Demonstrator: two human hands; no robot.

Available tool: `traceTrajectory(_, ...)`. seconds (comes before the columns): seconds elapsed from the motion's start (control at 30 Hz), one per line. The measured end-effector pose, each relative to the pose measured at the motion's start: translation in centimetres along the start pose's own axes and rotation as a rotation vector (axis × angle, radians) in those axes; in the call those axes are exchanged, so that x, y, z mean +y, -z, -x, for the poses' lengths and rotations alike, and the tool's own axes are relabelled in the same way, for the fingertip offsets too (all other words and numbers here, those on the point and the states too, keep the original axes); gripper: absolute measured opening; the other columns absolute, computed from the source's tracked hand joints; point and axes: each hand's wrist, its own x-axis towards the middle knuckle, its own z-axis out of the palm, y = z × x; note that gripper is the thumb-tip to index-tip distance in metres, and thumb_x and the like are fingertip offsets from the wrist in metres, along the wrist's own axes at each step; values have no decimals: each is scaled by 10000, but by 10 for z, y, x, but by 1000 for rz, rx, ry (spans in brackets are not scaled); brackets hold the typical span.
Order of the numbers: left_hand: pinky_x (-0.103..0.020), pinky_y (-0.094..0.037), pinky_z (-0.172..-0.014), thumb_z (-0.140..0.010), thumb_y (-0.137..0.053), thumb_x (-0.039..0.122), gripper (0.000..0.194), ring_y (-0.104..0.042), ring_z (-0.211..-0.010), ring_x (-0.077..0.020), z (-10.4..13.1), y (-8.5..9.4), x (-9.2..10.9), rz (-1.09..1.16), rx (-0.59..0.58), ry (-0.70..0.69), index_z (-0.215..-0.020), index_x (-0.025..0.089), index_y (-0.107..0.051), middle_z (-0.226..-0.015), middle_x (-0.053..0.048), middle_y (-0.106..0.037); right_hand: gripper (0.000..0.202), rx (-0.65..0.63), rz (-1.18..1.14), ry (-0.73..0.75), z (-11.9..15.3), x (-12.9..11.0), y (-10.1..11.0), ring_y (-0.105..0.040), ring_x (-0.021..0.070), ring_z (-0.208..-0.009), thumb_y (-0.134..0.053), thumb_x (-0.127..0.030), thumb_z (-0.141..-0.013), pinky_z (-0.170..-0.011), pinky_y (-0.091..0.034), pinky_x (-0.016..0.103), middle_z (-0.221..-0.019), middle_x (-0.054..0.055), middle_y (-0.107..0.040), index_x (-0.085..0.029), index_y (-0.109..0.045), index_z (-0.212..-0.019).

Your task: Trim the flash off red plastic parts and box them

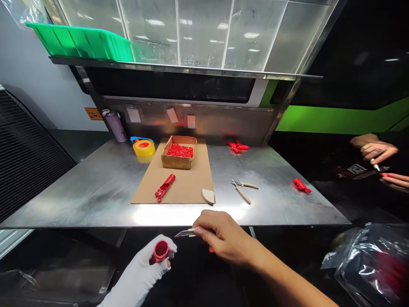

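My left hand (156,260), in a white glove with a bare thumb tip, is closed around a red plastic tube (160,250), its round open end facing up. Just to the right, my bare right hand (220,234) grips a utility knife (185,233), blade pointing left toward the tube but apart from it. Both hands are in front of the table's near edge. On a cardboard sheet (185,183) lie a red half-open plastic part (165,187) and a pale quarter-round pad (208,196). Nippers (244,189) lie open on the metal to the right.
A cardboard box (177,162) of small red pieces stands at the back, beside yellow tape (144,148) and a purple bottle (115,126). More red parts (237,147) lie on the metal table (96,183). A co-worker's hands (378,151) are at far right, near a plastic bag (373,264).
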Motion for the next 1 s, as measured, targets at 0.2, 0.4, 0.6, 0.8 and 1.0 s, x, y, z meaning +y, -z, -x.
traceTrajectory(0.2,-277,-348,-723,-855,-562,602,381,-369,-794,-171,6,-6,6,-99,-99,7,-898,223,-550,-855,12,-437,152,5,265,70,0,-10,-4,-456,133,-649,-678,-71,-905,-592,-263,258,-757,-27,-537,-163,-594,-819)
traceTrajectory(0.4,-287,-399,-700,-827,-624,541,348,-409,-774,-185,7,-10,19,-98,-155,26,-793,202,-555,-808,-3,-455,260,-33,409,90,-2,-13,-6,-427,129,-608,-766,-226,-897,-542,-181,287,-701,-31,-523,-164,-591,-715)
traceTrajectory(0.6,-299,-427,-699,-825,-658,453,250,-474,-735,-193,7,-12,26,-92,-167,58,-769,211,-638,-771,-7,-548,262,-80,443,66,-3,-9,-6,-401,125,-575,-779,-291,-894,-525,-144,282,-685,-32,-515,-171,-612,-731)
traceTrajectory(0.8,-292,-427,-702,-837,-641,454,242,-492,-736,-193,7,-13,21,-87,-165,84,-782,218,-654,-776,1,-569,284,-66,454,87,-5,-7,-7,-369,126,-554,-790,-323,-882,-514,-128,286,-675,-38,-502,-179,-606,-721)
traceTrajectory(1.0,-275,-429,-681,-845,-642,413,220,-473,-732,-177,9,-15,30,-88,-162,99,-773,206,-623,-801,-3,-560,297,-76,485,102,-4,-9,-8,-377,130,-555,-795,-342,-882,-526,-139,285,-674,-30,-499,-179,-612,-713)
